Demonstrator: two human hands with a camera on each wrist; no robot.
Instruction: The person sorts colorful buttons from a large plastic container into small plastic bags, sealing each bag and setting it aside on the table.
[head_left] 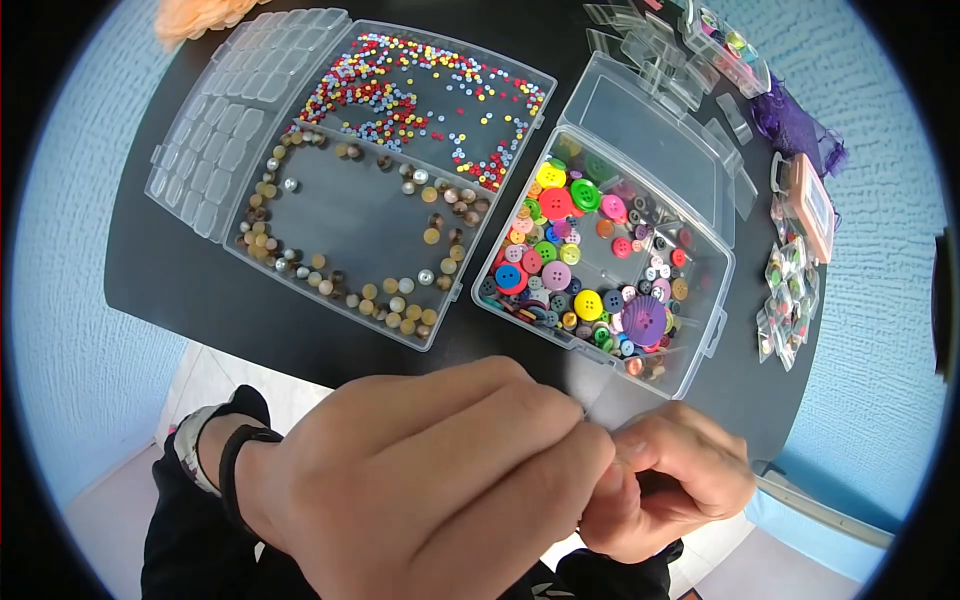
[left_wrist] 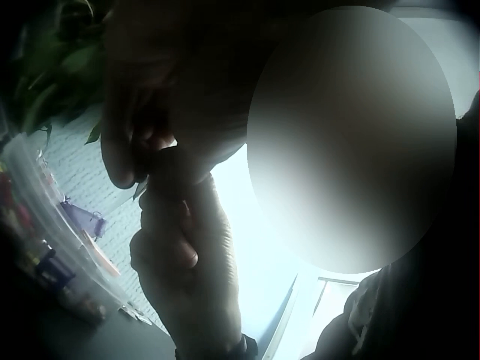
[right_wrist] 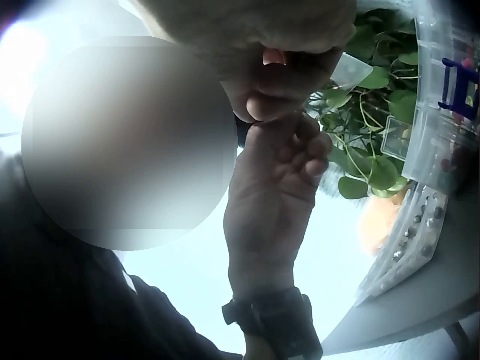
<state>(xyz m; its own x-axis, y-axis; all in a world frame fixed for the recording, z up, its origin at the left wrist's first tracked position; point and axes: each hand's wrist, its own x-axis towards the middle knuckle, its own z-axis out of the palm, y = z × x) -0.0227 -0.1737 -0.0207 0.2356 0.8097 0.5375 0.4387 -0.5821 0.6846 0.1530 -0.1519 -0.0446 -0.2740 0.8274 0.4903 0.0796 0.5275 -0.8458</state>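
Note:
My left hand (head_left: 440, 460) crosses the front of the head view, fingers curled down, hiding its own fingertips. Against it is my right hand (head_left: 695, 470), with thumb and forefinger bent together. Between the two hands, a small clear plastic piece (head_left: 588, 384) shows above the knuckles; in the right wrist view its flat plastic corner (right_wrist: 352, 72) sticks out past the fingers. Both hands pinch around it, and the grip itself is hidden. Just beyond stands a clear box (head_left: 712, 350) of mixed buttons, with a large purple button (head_left: 644, 320) near its front.
To the left lies a divided clear case (head_left: 432, 346) with round beads and tiny coloured beads. Several loose clear pieces (head_left: 665, 60), a purple pouch (head_left: 790, 115), a pink case (head_left: 808, 205) and small filled packets (head_left: 790, 300) lie along the right of the dark table (head_left: 150, 285).

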